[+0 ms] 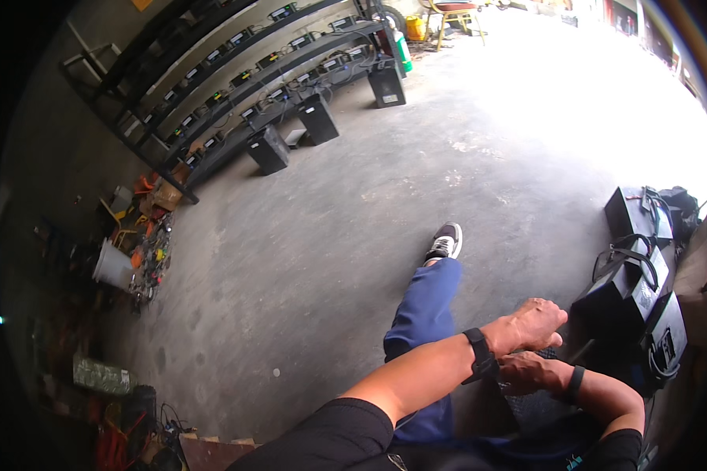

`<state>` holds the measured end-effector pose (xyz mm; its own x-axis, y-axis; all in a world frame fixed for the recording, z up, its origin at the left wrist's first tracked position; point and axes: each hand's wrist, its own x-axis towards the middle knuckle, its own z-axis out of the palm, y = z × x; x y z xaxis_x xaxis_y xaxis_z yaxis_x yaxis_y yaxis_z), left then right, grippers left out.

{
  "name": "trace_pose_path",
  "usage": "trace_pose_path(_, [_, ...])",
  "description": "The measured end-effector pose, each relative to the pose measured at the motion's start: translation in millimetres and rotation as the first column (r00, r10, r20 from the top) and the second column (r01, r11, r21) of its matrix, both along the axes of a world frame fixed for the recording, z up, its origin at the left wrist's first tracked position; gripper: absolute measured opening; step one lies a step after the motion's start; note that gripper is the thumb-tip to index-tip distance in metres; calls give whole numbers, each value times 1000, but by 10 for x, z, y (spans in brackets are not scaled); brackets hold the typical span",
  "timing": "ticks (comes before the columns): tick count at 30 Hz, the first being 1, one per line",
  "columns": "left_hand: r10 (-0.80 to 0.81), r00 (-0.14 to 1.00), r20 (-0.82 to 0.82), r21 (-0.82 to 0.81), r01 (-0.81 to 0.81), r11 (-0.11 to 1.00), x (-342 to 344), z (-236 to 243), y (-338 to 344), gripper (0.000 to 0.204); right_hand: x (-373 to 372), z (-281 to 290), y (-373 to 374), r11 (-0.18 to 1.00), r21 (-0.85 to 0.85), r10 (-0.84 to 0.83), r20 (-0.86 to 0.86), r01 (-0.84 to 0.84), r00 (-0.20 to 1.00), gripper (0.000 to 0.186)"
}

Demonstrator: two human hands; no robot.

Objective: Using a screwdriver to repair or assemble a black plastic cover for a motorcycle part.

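My left hand [536, 323] reaches across to the right with its fingers curled down and its thumb toward me. A black wristwatch [479, 355] is on that wrist. Just below it, my right hand [528, 371] has its fingers bent in, close to the left wrist; a dark band [576, 383] circles the right wrist. What either hand grips, if anything, is hidden. Under my right hand shows a dark surface with a raised pattern [534, 410]. Close to my left knuckles stands a black box-shaped battery case [605, 308], with black cables [644, 263] looped over its top.
Further black cases [632, 213] stand at the right. A black rack [291, 59] with several small wired devices fills the far left, with black boxes [269, 149] on the floor before it. A white bucket [114, 265] and clutter line the left. My shoe [445, 242] rests on the concrete floor [314, 228].
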<state>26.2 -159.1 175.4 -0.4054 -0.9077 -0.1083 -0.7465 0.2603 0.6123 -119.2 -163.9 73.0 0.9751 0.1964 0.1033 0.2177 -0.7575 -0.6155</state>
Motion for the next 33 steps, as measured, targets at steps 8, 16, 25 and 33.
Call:
trace_pose_path(8, [45, 999, -19, 4, -45, 999, 23, 3, 28, 37, -22, -266, 9, 983, 147, -88, -153, 110, 984, 10])
trace_pose_path(16, [56, 998, -14, 11, -56, 998, 61, 10, 47, 35, 58, -46, 12, 997, -72, -44, -199, 30, 979, 7])
trace_pose_path(25, [59, 998, -18, 0, -59, 998, 58, 10, 44, 34, 85, -7, 5, 999, -8, -43, -112, 42, 993, 18])
trace_pose_path(33, [56, 998, -16, 2, -56, 998, 65, 73, 63, 33, 91, -90, -53, 1000, 17, 6, -302, -1, 953, 27])
